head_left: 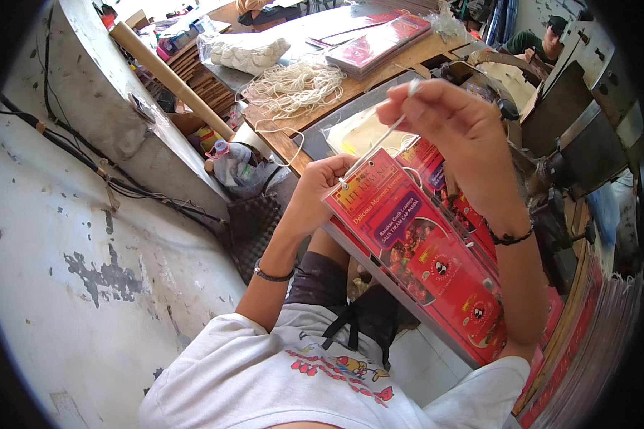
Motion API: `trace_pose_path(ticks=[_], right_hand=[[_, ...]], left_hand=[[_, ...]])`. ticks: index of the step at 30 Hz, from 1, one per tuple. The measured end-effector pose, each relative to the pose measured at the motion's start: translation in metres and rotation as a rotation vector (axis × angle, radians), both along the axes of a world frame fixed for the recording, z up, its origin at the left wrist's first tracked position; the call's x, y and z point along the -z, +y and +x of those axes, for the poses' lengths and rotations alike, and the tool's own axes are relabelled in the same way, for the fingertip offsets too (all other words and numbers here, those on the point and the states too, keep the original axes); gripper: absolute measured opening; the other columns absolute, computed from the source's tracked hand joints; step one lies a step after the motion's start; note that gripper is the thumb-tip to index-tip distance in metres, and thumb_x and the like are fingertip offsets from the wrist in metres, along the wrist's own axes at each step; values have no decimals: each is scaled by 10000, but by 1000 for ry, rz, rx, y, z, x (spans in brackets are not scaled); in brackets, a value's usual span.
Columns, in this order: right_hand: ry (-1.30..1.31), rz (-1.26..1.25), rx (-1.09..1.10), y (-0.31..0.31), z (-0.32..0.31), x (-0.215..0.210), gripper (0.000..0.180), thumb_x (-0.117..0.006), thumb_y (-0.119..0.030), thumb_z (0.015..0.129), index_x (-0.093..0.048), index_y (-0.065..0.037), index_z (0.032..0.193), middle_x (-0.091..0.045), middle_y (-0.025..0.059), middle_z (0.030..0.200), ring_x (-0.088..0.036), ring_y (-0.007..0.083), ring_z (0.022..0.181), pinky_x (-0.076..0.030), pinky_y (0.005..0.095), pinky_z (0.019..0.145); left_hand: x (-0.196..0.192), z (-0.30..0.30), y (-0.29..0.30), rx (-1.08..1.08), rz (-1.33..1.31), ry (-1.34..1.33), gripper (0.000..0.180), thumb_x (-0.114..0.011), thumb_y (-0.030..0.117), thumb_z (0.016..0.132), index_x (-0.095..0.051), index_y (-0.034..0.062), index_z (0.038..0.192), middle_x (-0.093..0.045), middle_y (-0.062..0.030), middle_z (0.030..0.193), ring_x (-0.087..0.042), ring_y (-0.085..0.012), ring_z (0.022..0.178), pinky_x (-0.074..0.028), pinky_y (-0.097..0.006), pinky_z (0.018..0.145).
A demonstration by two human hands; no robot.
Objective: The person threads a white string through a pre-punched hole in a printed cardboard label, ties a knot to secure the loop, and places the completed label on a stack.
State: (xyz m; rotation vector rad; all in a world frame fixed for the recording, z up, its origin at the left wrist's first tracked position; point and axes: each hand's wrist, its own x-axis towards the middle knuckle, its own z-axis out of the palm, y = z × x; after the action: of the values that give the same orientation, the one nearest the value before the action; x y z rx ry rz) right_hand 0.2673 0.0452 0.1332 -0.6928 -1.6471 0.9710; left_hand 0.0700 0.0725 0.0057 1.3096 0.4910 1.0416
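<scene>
"Fingers first: how does the right hand (472,146) stand?"

"Thumb and forefinger are pinched together on a white string (386,133), raised beyond the red card's (408,239) top edge; the other fingers curl loosely."

"And the left hand (311,196)?"

"Its fingers are closed on the card's top left corner, right where the string meets it."

"So where's the card?"

"Tilted, running down from the left fingertips and partly behind the right forearm (519,300). A heap of cord (297,89) lies on the table (368,84) beyond."
</scene>
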Motion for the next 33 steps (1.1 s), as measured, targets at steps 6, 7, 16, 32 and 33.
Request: trace_pose_path(ticks=[6,7,16,32,33], right_hand=[[-186,-38,-44,5,11,3,183,-632,-106,974,-649,-9,1129,-701,115,915,-685,143,759,-548,285,718],[-452,150,88,7,12,6,174,-638,-101,966,-654,-12,1114,-695,116,874,-680,139,728,-545,284,694],[-610,316,348,9,2,14,100,-621,-52,958,-657,-5,1039,-714,131,834,-707,180,748,-527,274,651],[-917,402,220,1,24,-1,115,-651,-102,907,-688,6,897,-676,141,854,-674,316,741,-524,394,675],[-910,390,224,2,23,1,123,-639,-107,913,-684,6,893,-670,148,849,-669,333,760,-525,401,691]], left_hand=[[2,1,1,19,-17,-60,333,-722,87,911,-639,-40,1208,-701,-55,1091,-636,-65,942,-529,-226,832],[2,1,1,19,-30,-59,335,-720,87,915,-635,-41,1212,-702,-60,1101,-638,-68,950,-529,-227,836],[3,2,3,-4,15,3,296,-614,139,1009,-610,-61,1227,-682,-25,1025,-607,-34,860,-510,-192,742],[-8,2,5,-53,-56,79,343,-526,267,1057,-685,-35,1093,-695,-20,941,-615,-25,805,-496,-190,701],[-8,2,5,-49,-75,71,321,-543,248,1049,-687,-36,1091,-697,-20,939,-617,-24,803,-497,-189,694]])
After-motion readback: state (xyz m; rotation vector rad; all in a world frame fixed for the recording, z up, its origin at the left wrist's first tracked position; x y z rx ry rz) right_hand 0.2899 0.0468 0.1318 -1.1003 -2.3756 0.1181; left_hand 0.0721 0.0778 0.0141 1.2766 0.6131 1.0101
